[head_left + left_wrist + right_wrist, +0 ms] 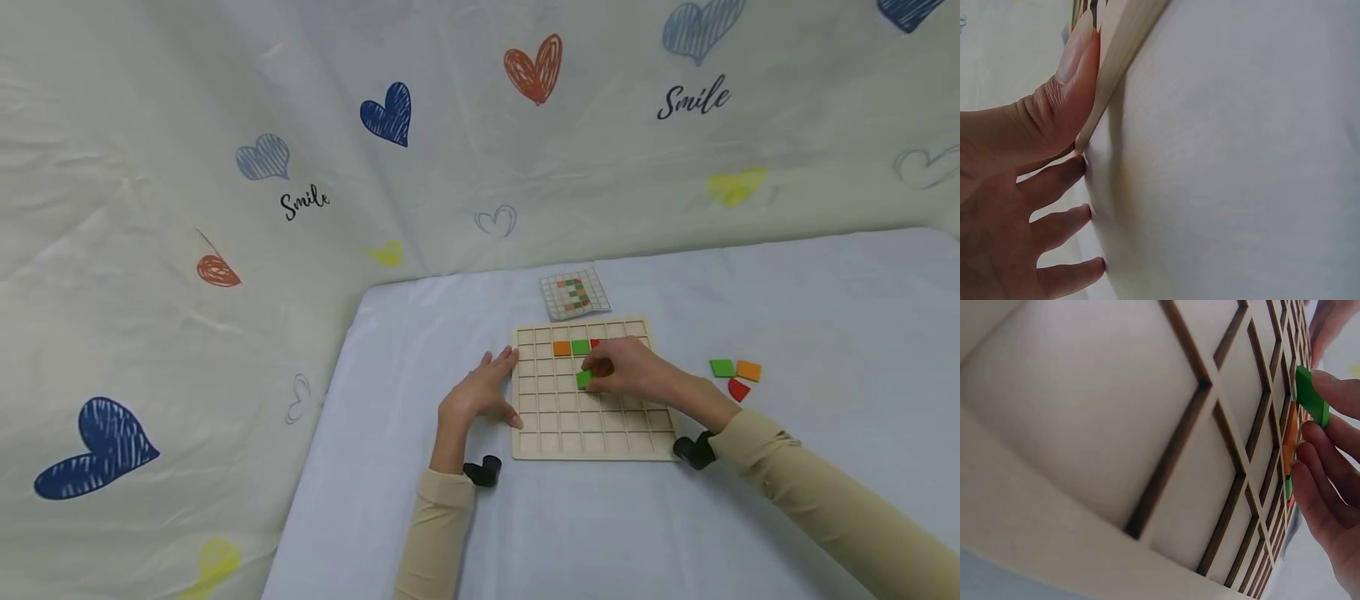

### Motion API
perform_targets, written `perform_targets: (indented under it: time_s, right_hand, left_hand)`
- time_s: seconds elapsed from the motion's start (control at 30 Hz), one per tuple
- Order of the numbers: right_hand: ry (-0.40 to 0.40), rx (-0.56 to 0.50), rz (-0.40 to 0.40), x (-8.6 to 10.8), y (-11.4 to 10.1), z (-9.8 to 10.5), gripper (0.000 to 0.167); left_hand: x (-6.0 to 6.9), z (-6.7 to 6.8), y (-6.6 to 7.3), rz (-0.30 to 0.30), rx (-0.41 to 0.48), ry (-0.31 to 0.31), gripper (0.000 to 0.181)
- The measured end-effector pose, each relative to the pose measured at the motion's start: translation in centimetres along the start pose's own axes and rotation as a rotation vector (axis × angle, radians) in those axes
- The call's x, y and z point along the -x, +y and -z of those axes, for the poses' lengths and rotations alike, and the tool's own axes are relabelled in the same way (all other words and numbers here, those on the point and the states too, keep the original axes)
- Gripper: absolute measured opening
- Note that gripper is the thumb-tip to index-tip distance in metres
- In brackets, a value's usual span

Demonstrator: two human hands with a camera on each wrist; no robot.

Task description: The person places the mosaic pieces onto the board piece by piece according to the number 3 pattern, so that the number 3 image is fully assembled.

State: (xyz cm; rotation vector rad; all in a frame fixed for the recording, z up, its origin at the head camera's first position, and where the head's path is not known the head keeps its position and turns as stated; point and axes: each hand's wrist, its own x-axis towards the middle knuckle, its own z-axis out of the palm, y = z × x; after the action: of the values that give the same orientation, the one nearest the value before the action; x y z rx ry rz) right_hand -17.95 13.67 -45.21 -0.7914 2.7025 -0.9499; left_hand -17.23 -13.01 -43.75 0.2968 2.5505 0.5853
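A wooden grid board [547,446] lies on the white-covered table. My left hand [480,392] rests at its left edge, thumb and fingers spread and fairly straight; the left wrist view shows the thumb [1075,69] against the board's side. Over the middle of the grid, my right hand [630,367] pinches a green square tile [584,380] between thumb and fingers. In the right wrist view the green tile [1312,397] is tilted above the cells. An orange tile [562,348], a green tile [581,347] and a partly hidden red piece [595,342] sit in an upper row.
Right of the board lie a loose green tile [722,367], an orange tile [748,371] and a red rounded piece [738,389]. Behind the board is a printed pattern card [576,294]. A heart-patterned cloth [450,167] hangs behind the table.
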Motion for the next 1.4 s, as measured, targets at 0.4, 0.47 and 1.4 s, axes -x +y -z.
perform_targets:
  time_s: [0.4, 0.47, 1.4]
  right_hand:
    - [0.006, 0.08, 0.036, -0.3, 0.2, -0.4, 0.022]
    - [0.007, 0.11, 0.045, -0.3, 0.3, -0.4, 0.022]
    - [0.036, 0.147, 0.052, 1.6, 0.4, 0.7, 0.021]
  left_hand:
    - [-0.1, 0.1, 0.3, 0.011, -0.028, 0.005, 0.12]
    - [-0.1, 0.2, 0.3, 0.011, -0.026, 0.002, 0.119]
    - [-0.4, -0.3, 0.1, 0.02, -0.022, 0.006, 0.121]
